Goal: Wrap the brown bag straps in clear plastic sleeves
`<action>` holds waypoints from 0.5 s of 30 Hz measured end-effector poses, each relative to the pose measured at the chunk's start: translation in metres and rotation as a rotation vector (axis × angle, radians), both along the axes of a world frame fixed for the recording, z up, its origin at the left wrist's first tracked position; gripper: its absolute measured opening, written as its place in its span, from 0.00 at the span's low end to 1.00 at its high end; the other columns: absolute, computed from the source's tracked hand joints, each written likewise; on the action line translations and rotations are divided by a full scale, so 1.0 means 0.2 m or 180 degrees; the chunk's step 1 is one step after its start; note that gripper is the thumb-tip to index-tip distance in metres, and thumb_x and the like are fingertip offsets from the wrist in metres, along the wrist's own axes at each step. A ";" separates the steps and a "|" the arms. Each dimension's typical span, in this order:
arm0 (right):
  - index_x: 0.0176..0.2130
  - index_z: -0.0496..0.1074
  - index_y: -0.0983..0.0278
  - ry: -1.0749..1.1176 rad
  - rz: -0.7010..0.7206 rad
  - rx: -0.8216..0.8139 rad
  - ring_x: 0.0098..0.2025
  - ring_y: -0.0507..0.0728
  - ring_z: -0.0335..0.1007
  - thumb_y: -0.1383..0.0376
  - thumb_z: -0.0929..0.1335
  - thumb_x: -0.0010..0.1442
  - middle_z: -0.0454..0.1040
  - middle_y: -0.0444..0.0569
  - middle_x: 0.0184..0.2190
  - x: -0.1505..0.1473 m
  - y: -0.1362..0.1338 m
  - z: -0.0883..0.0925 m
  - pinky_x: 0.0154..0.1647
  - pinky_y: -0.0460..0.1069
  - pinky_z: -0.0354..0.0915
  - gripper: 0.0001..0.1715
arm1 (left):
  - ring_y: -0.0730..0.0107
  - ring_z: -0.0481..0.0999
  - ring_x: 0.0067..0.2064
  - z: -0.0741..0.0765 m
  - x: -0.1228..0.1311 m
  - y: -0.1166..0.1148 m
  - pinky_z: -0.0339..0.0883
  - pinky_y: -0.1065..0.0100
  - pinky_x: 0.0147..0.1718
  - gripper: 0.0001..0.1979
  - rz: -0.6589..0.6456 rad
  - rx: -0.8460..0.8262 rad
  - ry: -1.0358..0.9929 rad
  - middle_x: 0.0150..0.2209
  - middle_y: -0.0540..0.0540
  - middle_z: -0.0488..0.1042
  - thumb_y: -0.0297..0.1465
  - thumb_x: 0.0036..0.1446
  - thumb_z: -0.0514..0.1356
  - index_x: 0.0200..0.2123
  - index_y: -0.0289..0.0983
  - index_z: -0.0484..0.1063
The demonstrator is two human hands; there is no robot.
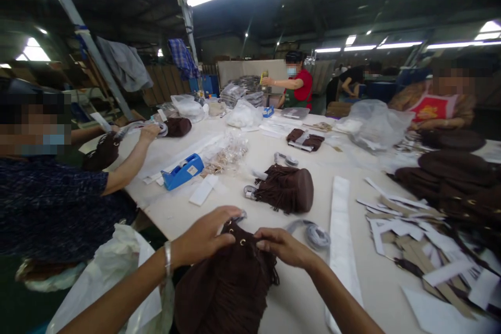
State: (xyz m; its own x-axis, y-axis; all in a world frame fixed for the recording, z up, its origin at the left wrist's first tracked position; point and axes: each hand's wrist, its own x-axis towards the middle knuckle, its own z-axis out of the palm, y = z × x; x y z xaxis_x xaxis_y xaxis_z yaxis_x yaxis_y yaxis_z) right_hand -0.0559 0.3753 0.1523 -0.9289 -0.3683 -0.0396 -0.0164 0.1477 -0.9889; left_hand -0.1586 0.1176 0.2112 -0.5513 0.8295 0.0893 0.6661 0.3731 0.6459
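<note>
A dark brown fringed bag (229, 289) with gold eyelets near its top lies at the table's front edge, between my two hands. My left hand (205, 237) is closed on the bag's upper left edge, thumb by an eyelet, with a grey wrapped piece at the fingertips. On the other side, my right hand (284, 245) pinches the top right of the bag between thumb and fingers. A coiled grey strip (316, 235) rests just beyond my right hand. Further off lies another brown fringed bag (303, 190) on its side, with a grey-wrapped strap end.
A blue tape dispenser (183, 171) stands at the left. White strip (341, 219), paper tags (434, 250) and stacked brown bags (442, 177) cover the right. Co-workers sit or stand left, behind and right; the left one handles a brown bag (102, 152). A plastic bag (105, 276) hangs by my left arm.
</note>
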 end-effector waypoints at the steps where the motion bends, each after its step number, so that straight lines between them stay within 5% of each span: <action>1: 0.41 0.72 0.64 0.0096 0.0002 0.0122 0.33 0.52 0.64 0.52 0.65 0.63 0.71 0.42 0.30 0.01 -0.01 0.01 0.34 0.46 0.60 0.19 | 0.56 0.65 0.57 -0.01 0.03 0.09 0.55 0.62 0.56 0.22 -0.0303 -0.0163 -0.0183 0.54 0.43 0.70 0.33 0.55 0.61 0.54 0.41 0.68; 3: 0.41 0.73 0.63 0.0433 -0.0280 0.0552 0.36 0.54 0.67 0.53 0.64 0.64 0.72 0.45 0.34 0.05 -0.01 0.03 0.38 0.48 0.62 0.17 | 0.58 0.73 0.44 -0.05 0.05 0.22 0.62 0.66 0.44 0.16 -0.0527 -0.0536 -0.0508 0.41 0.46 0.77 0.30 0.50 0.63 0.44 0.40 0.74; 5: 0.43 0.72 0.62 0.0827 -0.0862 0.1103 0.40 0.56 0.68 0.55 0.62 0.66 0.73 0.48 0.37 0.14 -0.02 0.05 0.42 0.50 0.63 0.16 | 0.63 0.71 0.32 -0.11 0.03 0.29 0.59 0.69 0.31 0.08 -0.0459 -0.0728 -0.0664 0.28 0.49 0.75 0.29 0.47 0.63 0.34 0.38 0.76; 8: 0.52 0.66 0.60 0.1137 -0.1306 0.1595 0.41 0.58 0.69 0.52 0.66 0.62 0.72 0.50 0.42 0.27 -0.08 0.06 0.43 0.51 0.64 0.22 | 0.67 0.67 0.28 -0.15 0.00 0.33 0.53 0.70 0.27 0.05 -0.0395 -0.0693 -0.0772 0.24 0.51 0.71 0.30 0.46 0.64 0.30 0.37 0.75; 10: 0.55 0.63 0.59 0.1270 -0.1336 0.1653 0.42 0.59 0.70 0.52 0.68 0.60 0.71 0.51 0.44 0.30 -0.15 0.05 0.41 0.51 0.65 0.27 | 0.68 0.65 0.29 -0.14 0.01 0.33 0.53 0.71 0.27 0.06 -0.0439 -0.0648 -0.0894 0.25 0.52 0.70 0.31 0.47 0.64 0.31 0.37 0.74; 12: 0.51 0.66 0.59 0.1348 -0.1537 0.1513 0.43 0.58 0.70 0.56 0.65 0.64 0.72 0.51 0.44 0.29 -0.20 0.04 0.42 0.51 0.65 0.18 | 0.69 0.64 0.30 -0.12 0.02 0.34 0.53 0.72 0.27 0.07 -0.0521 -0.0614 -0.1043 0.25 0.53 0.69 0.32 0.47 0.64 0.31 0.37 0.74; 15: 0.43 0.70 0.60 0.0942 -0.1874 0.1009 0.32 0.54 0.70 0.59 0.61 0.67 0.73 0.46 0.31 0.25 -0.21 0.01 0.33 0.48 0.65 0.11 | 0.70 0.63 0.30 -0.08 0.04 0.33 0.53 0.72 0.26 0.07 -0.0605 -0.0557 -0.1293 0.25 0.53 0.67 0.32 0.47 0.62 0.31 0.36 0.73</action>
State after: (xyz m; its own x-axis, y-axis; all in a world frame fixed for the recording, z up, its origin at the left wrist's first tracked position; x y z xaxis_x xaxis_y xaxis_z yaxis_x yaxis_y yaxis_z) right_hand -0.0068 0.3343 0.1540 -0.9577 0.1829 0.2220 -0.1060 0.4929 -0.8636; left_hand -0.1501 0.1841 0.1949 -0.3498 0.9024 -0.2518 0.4398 0.3955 0.8063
